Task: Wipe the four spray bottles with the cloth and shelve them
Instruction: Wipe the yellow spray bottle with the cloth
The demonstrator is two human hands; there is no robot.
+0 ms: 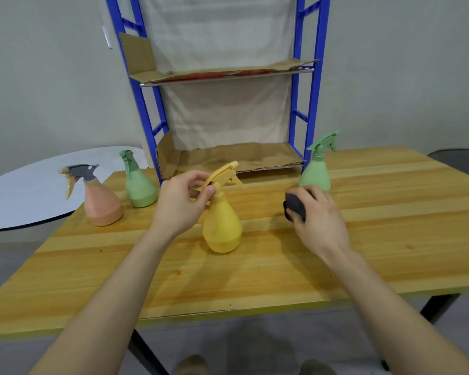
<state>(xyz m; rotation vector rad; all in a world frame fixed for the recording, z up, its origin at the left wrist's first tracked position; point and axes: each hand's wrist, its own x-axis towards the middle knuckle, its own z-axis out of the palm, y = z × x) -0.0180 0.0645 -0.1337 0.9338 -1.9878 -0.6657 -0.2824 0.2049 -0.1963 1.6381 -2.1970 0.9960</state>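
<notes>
A yellow spray bottle (222, 228) stands upright in the middle of the wooden table (255, 272). My left hand (182, 204) grips its neck just under the trigger head. To the right, my right hand (317, 215) holds a bunched dark cloth (295, 205), apart from the yellow bottle. One green spray bottle (316, 174) stands just behind my right hand. At the table's left end stand a second green bottle (139, 185) and a pink bottle (101, 201) with a grey head.
A blue metal shelf rack (146, 117) stands at the table's far edge; its lower shelf (241, 158) and upper shelf (222, 73) are lined with cardboard. A white round table (25, 196) sits to the left. A dark chair edge (455, 155) shows at far right.
</notes>
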